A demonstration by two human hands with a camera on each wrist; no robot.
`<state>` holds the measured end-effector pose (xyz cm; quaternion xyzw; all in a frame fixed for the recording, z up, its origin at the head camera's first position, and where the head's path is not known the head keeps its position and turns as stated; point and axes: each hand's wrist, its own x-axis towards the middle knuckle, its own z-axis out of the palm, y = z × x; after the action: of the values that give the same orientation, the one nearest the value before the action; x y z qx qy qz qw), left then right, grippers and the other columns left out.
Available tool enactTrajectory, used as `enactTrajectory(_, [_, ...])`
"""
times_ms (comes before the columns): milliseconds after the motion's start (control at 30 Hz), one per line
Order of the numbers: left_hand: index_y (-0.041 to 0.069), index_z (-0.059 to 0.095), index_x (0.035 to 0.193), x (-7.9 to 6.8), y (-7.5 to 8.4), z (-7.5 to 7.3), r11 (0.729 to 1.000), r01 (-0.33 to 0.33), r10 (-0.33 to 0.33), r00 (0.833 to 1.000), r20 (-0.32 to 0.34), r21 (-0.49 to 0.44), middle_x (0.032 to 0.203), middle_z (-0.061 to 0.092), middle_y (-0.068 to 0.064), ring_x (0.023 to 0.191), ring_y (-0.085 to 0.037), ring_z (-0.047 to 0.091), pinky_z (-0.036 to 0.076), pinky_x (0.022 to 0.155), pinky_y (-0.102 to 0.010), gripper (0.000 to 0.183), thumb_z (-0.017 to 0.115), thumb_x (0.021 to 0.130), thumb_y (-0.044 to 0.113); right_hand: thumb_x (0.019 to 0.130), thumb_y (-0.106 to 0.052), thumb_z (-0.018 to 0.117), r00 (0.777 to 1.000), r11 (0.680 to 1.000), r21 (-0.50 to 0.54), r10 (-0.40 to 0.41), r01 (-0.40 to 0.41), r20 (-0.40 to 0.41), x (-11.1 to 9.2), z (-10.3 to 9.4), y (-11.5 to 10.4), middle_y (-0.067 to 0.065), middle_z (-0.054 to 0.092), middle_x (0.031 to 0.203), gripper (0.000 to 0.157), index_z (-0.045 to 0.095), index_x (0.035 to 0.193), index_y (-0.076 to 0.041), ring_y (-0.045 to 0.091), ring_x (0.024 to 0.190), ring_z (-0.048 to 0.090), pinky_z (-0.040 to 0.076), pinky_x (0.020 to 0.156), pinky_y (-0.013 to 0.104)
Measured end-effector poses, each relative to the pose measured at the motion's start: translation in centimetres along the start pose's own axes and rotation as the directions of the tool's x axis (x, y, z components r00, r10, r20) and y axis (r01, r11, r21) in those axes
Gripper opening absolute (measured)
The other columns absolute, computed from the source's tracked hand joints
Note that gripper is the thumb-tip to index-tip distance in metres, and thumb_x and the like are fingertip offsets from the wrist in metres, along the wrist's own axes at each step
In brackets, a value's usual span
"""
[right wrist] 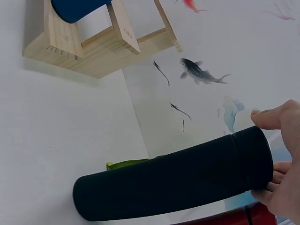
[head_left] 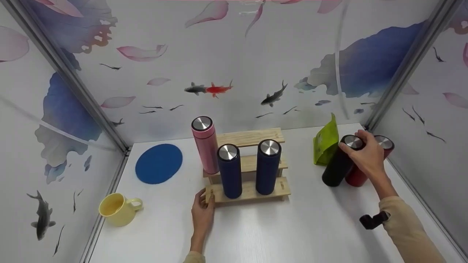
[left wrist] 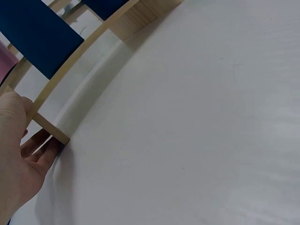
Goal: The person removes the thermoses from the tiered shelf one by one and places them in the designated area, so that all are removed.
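Note:
My left hand (head_left: 202, 213) grips the left front end of a three-step wooden rack (head_left: 250, 138), thumb on top and fingers at the underside in the left wrist view. Two navy thermos bottles (head_left: 231, 177) stand upright on its lowest step. A pink thermos bottle (head_left: 207, 155) stands behind them on the middle step's left end. Off to the right, my right hand (head_left: 370, 156) holds a black thermos bottle (head_left: 333, 168) by its lid; the right wrist view shows thumb and fingers on opposite sides of the lid (right wrist: 253, 154). Close behind it is a red thermos bottle (head_left: 355, 178), partly hidden.
A green pouch (head_left: 325, 144) stands just left of the black bottle. On the left side of the white table (head_left: 256, 233) lie a round blue mat (head_left: 159, 163) and a yellow mug (head_left: 119, 212). Patterned panels (head_left: 234, 65) enclose the back and sides.

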<state>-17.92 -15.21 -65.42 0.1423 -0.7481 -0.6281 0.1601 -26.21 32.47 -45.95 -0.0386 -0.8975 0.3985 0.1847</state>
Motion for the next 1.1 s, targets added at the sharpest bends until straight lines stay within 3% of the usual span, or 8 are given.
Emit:
enactTrajectory(167, [0.008, 0.056, 0.139, 0.0, -0.1, -0.1, 1.000, 0.010, -0.010, 1.000, 0.018, 0.018, 0.115, 0.067, -0.012, 0.096, -0.017, 0.063, 0.052, 0.077, -0.021, 0.042, 0.066, 0.100, 0.019, 0.090, -0.031, 0.077, 0.999, 0.999, 0.030, -0.027, 0.027, -0.025, 0.6, 0.0, -1.5, 0.026, 0.053, 0.146, 0.074, 0.045, 0.146, 0.005, 0.042, 0.139, 0.045, 0.036, 0.114, 0.056])
enactTrajectory(400, [0.008, 0.056, 0.139, -0.1, 0.0, -0.1, 1.000, 0.013, -0.013, 1.000, 0.017, 0.028, 0.114, 0.067, -0.012, 0.096, -0.018, 0.064, 0.054, 0.077, -0.024, 0.042, 0.066, 0.099, 0.020, 0.089, -0.027, 0.078, 0.993, 0.992, 0.054, -0.114, 0.115, -0.030, 1.6, 1.2, -3.7, 0.029, 0.055, 0.142, 0.069, 0.049, 0.141, 0.008, 0.045, 0.138, 0.046, 0.034, 0.115, 0.058])
enactTrajectory(833, [0.008, 0.056, 0.139, -0.2, 0.2, 0.1, 1.000, 0.004, -0.004, 1.000, 0.002, 0.012, 0.115, 0.067, -0.014, 0.097, -0.018, 0.065, 0.052, 0.080, -0.021, 0.043, 0.066, 0.100, 0.022, 0.093, -0.036, 0.074, 0.983, 0.981, 0.105, -0.170, 0.162, 0.068, 2.3, 3.4, -9.2, 0.025, 0.055, 0.144, 0.070, 0.048, 0.143, 0.004, 0.042, 0.139, 0.046, 0.034, 0.116, 0.056])
enactTrajectory(1100, [0.006, 0.056, 0.139, -0.1, 0.3, 0.0, 1.000, -0.001, 0.001, 1.000, -0.003, 0.006, 0.116, 0.068, -0.014, 0.099, -0.020, 0.066, 0.052, 0.079, -0.020, 0.044, 0.068, 0.099, 0.022, 0.094, -0.031, 0.074, 0.969, 0.961, 0.190, -0.225, 0.203, 0.100, 2.4, 5.0, -12.9, 0.025, 0.056, 0.141, 0.065, 0.050, 0.141, 0.006, 0.040, 0.138, 0.048, 0.034, 0.118, 0.052])
